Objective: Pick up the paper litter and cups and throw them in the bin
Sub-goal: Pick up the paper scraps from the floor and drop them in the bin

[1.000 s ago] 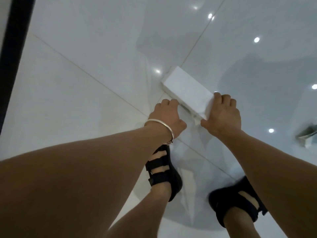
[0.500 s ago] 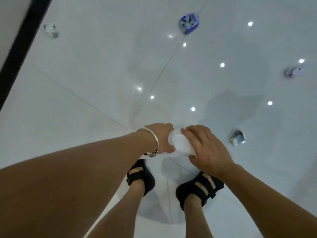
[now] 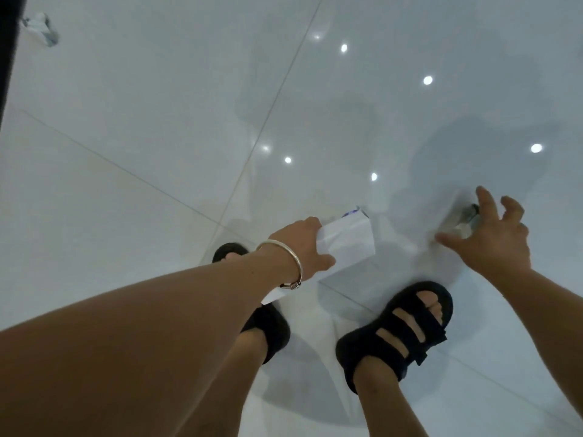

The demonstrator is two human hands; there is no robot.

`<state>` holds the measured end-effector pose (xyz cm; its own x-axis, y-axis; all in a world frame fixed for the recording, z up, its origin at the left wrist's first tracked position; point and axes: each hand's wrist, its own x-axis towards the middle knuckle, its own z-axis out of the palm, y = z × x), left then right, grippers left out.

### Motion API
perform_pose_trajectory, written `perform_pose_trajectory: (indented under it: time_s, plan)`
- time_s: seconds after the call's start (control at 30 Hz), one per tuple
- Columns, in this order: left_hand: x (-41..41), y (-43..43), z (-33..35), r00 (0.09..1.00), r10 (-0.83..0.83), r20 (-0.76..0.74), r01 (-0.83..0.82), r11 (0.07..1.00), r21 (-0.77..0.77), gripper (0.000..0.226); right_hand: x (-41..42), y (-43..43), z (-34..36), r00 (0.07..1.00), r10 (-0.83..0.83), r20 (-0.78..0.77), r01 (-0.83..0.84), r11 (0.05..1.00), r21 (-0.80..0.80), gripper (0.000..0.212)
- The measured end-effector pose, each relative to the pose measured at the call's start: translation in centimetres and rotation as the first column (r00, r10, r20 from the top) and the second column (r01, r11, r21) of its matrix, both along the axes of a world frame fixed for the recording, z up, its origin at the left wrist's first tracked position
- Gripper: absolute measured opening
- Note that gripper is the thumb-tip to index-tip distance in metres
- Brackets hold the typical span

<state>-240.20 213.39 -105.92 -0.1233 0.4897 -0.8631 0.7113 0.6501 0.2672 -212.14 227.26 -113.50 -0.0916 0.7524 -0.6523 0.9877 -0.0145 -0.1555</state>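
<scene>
Right grip (image 3: pixel 495 238), fingers spread and empty, reaches over a crumpled scrap (image 3: pixel 463 220) lying on the floor (image 3: pixel 157 121) just ahead of its palm (left grip (image 3: pixel 303 247), farther off, clutches white paper (image 3: pixel 344 244)).

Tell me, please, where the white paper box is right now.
In the head view the white paper box is near centre, gripped by the left hand, ahead of the black sandals and left of the right hand.

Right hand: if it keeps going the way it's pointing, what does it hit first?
Most likely the crumpled grey litter piece on the floor: the right hand hangs over it, fingers spread, nothing between. Whether a fingertip touches it is unclear. The left hand holds white paper, out of that line.
</scene>
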Motion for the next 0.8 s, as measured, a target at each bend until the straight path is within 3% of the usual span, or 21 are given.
perform_pose_trajectory:
  time_s: [0.17, 0.33, 0.5, 0.8]
  plan:
    - [-1.5, -1.6, -1.4, 0.998, 0.033, -0.052, -0.034, 0.999, -0.026, 0.051, -2.3, -2.0, -1.9, 1.000, -0.005, -0.010, 0.005, 1.000, -0.006, 0.055]
    - [-3.6, -0.6, 2.5, 0.990, 0.109, -0.089, -0.107, 0.994, 0.031, 0.050, -8.2, -3.6, 2.9, 0.991, 0.092, -0.095, -0.094, 0.995, -0.018, 0.038]
    - [-7.0, 1.4, 10.0, 0.979, 0.169, -0.114, -0.159, 0.983, 0.092, 0.050, -16.4, -2.1, 12.5, 0.936, 0.305, -0.176, -0.310, 0.951, -0.004, 0.032]
    - [-13.9, 2.0, 29.0, 0.934, 0.312, -0.177, -0.273, 0.938, 0.214, 0.052, -24.4, 1.0, 35.2, 0.856, 0.504, -0.117, -0.498, 0.864, 0.078, 0.024]
